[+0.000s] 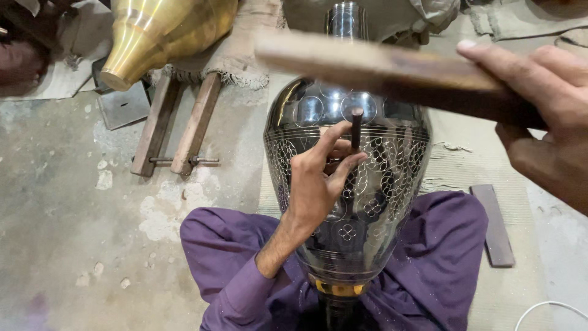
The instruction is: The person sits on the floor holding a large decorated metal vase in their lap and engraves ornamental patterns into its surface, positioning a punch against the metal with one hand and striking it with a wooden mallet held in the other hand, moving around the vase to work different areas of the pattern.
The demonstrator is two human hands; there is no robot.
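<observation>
A large dark metal vase [392,165] with engraved flower and circle patterns lies between my purple-trousered legs, its neck pointing away from me. My left hand [318,178] pinches a short dark punch [356,129] upright against the vase's patterned band. My right hand [542,116] grips a wooden stick [380,67] raised above the punch, blurred and reaching left across the vase.
A brass vase [159,34] lies at the top left on cloth. Two wooden bars joined by a bolt [177,125] rest on the concrete floor to the left. A flat wooden strip [495,224] lies at right on matting. A white cable [548,309] curls at bottom right.
</observation>
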